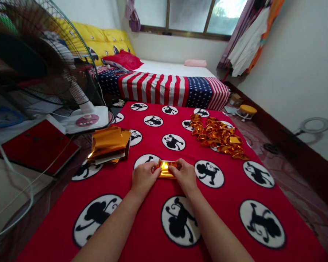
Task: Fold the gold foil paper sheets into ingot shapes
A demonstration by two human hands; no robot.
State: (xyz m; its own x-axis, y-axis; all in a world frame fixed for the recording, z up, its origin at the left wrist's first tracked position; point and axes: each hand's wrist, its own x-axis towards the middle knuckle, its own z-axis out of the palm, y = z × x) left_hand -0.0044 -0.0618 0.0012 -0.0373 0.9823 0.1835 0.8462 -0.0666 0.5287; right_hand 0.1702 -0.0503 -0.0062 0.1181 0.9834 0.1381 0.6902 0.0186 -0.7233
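A partly folded sheet of shiny gold foil paper (166, 169) lies on the red monkey-print cloth (142, 218), between my two hands. My left hand (145, 176) grips its left end with thumb and fingers. At the opposite end, my right hand (186, 175) pinches the paper, its thumb resting on the foil. Left of my hands sits a stack of flat gold foil sheets (109, 140), with pale edges showing. Rows of folded gold foil pieces (217, 135) are grouped on the cloth to the far right.
An electric fan (84, 118) stands at the left, beside a red board (34, 143) and a white cable (30, 182). Behind the cloth is a bed with a flag-patterned cover (164, 87). A yellow stool (248, 109) stands on the floor at right.
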